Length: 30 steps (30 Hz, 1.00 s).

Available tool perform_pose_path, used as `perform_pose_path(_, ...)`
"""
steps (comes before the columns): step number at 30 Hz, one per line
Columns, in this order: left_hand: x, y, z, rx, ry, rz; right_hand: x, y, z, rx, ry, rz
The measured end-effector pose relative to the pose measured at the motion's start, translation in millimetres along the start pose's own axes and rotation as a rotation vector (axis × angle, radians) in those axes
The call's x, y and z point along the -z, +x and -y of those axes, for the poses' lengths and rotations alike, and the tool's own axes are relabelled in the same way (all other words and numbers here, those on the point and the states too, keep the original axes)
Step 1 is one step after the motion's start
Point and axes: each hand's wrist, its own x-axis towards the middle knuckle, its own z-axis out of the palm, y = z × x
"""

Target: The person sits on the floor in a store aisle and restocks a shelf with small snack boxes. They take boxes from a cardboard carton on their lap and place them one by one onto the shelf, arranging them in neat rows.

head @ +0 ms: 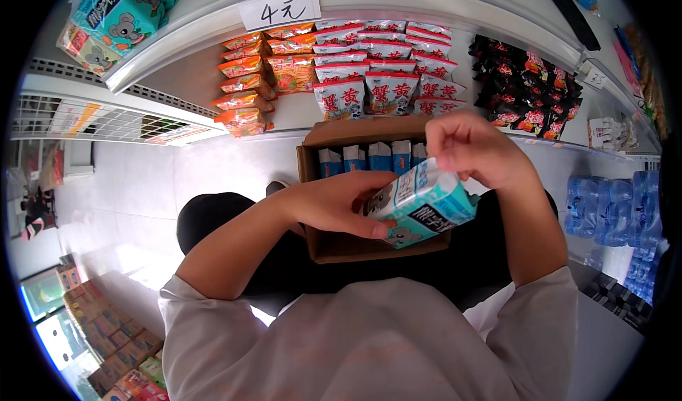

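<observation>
Both hands are on a teal and white snack pack (426, 209) with koala pictures, tilted above an open cardboard box (319, 246). My left hand (341, 201) grips its lower left end between thumb and fingers. At the pack's upper end, my right hand (474, 148) pinches the white top edge, with the fingers curled. Inside the box, several blue packs with pale tops (367, 158) stand in a row along the far side. The held pack and my forearms hide part of the box's near and right interior.
Just beyond the box, a low shelf holds orange noodle packets (290, 65), white and red snack bags (391, 92) and black packets (533, 92). Koala-print packs (125, 15) lie on the shelf above. Shrink-wrapped water bottles (607, 209) stand at right, stacked cartons (112, 326) at lower left.
</observation>
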Motion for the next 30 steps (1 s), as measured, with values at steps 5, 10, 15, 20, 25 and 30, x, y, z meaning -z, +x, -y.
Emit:
perform_pose_path(5,-9,1,-5,-0.111,-0.16,-0.244,18,10,-10,0.198,0.368,-0.432)
perform_pose_path(10,-8,-6,-13,-0.364,-0.311,-0.403,16,27,-21,0.211,0.55,-0.482)
perform_pose_path(15,-7,-20,-22,-0.467,-0.427,-0.569,-14,24,-33,0.238,0.2,-0.045)
perform_pose_path(20,-13,-27,-37,-0.528,-0.046,-0.66,-53,17,-41,0.262,0.076,-0.244)
perform_pose_path(25,-7,-29,-47,-0.841,0.004,-0.639,-67,15,-2,0.315,0.009,-0.335)
perform_pose_path(30,19,-61,-64,-1.019,0.171,-1.018,-82,43,116,0.439,-0.198,-0.447)
